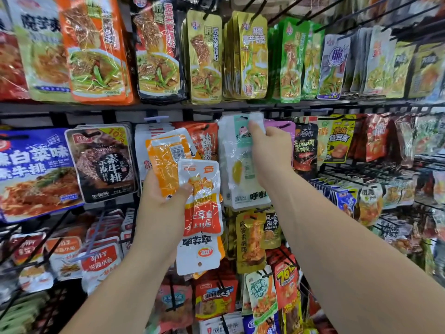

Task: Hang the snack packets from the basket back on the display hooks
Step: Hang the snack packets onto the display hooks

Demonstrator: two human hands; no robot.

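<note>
At least two packets are fanning out of the left hand (161,203), the thumb pinching an orange packet (166,165) and an upside-down white-and-red packet (202,208). Loosely stacked, these are likely to slip while attention is going right. The right hand (271,150) is pinching the mint-green header of a white packet (240,184) up at rail height. The hook tip is hiding behind it, so a missed hole is risking a drop. Basket is not showing.

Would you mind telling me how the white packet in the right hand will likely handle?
The white packet, pinched near its top by the right hand, hangs flat, so it is probably light and bendy. Its glossy film looks slippery, so it might slide in the grip.
</note>
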